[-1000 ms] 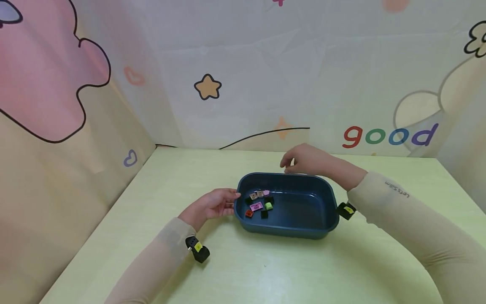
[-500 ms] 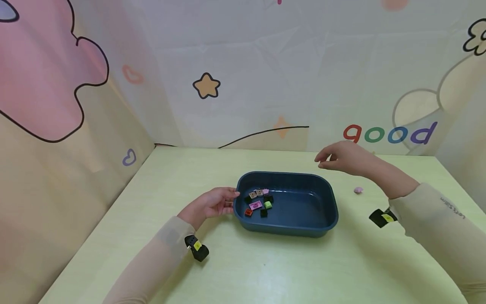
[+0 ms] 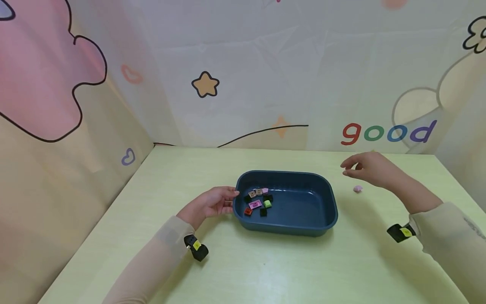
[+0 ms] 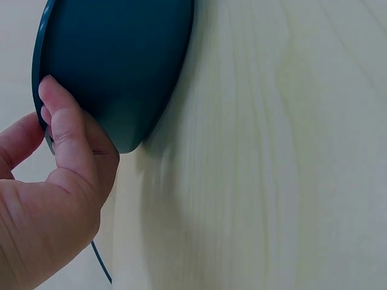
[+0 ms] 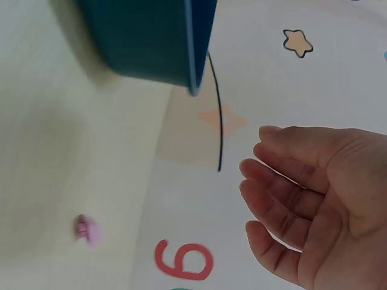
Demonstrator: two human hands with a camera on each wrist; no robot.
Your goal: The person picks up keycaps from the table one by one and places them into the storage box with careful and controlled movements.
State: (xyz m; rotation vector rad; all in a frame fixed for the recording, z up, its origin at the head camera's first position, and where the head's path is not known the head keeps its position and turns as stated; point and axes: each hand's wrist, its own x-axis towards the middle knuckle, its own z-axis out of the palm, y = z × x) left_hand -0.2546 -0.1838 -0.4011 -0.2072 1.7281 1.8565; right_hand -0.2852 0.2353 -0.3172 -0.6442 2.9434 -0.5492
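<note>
A dark blue plastic bin (image 3: 296,232) stands on the table. My left hand (image 3: 212,202) pinches its left rim, thumb on one side and fingers on the other, as the left wrist view (image 4: 60,181) shows. Small blocks lie in the bin's left end: a pink one (image 3: 255,204), a green one (image 3: 267,204), a red-orange one (image 3: 248,211), black ones and tan ones. Right of the bin, a small pink piece (image 3: 358,188) lies on the table. My right hand (image 3: 373,169) hovers above and beyond it, fingers loosely bent and holding nothing.
The pale wood-grain table (image 3: 228,270) reaches back to a printed cloth backdrop (image 3: 250,76), which also hangs along the left and right sides. Black wrist cameras (image 3: 196,248) are strapped to both sleeves.
My right hand has moved right from behind the bin, and lowered a little lately. The pink piece, hidden behind that arm at first, now shows. My left hand keeps its grip on the rim.
</note>
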